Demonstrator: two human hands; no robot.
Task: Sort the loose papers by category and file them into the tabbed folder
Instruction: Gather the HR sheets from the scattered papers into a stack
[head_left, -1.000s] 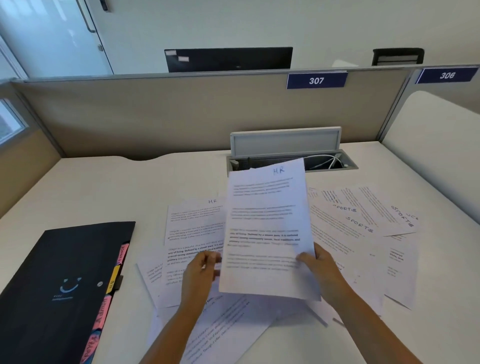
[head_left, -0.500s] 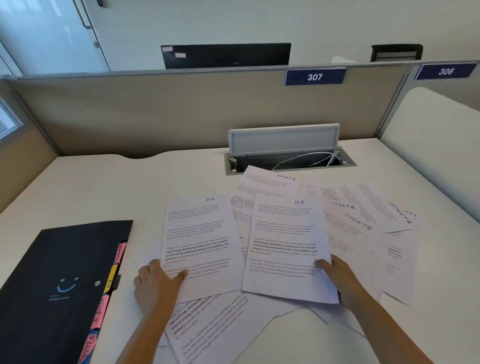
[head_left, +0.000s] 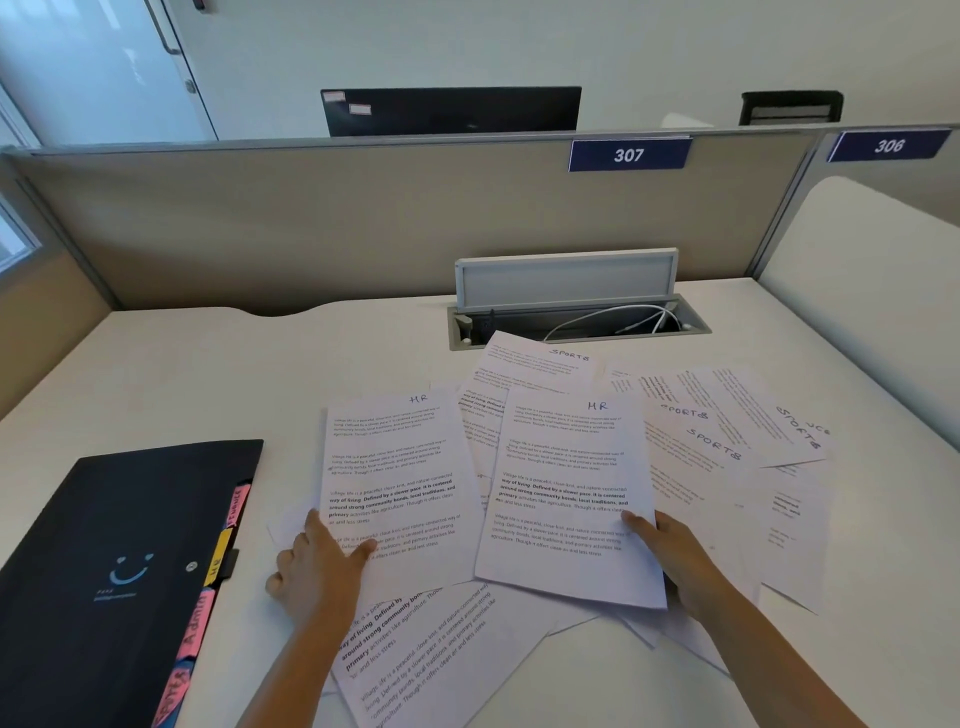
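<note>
- Two printed sheets marked "HR" in blue pen lie side by side in front of us on the white desk (head_left: 156, 374): the left HR sheet (head_left: 395, 483) and the right HR sheet (head_left: 566, 493), each with short blocks of small black type and a few bold lines.
- Our left hand (head_left: 317, 571) rests at the left HR sheet's lower left corner, thumb on top of the page and fingers curled at its edge — a light pinch of the paper.
- Our right hand (head_left: 675, 556) holds the right HR sheet at its lower right edge, thumb pressed on the print, fingers hidden beneath.
- Several sheets marked "SPORTS" (head_left: 717, 441) fan out to the right and behind, overlapping one another; more loose pages (head_left: 426, 654) lie skewed under our wrists.
- Left of the papers sits the tabbed folder (head_left: 104, 571) — closed, dark navy, a small smile printed on its cover, with pink and yellow handwritten tabs (head_left: 195, 618) along its right edge.
</note>
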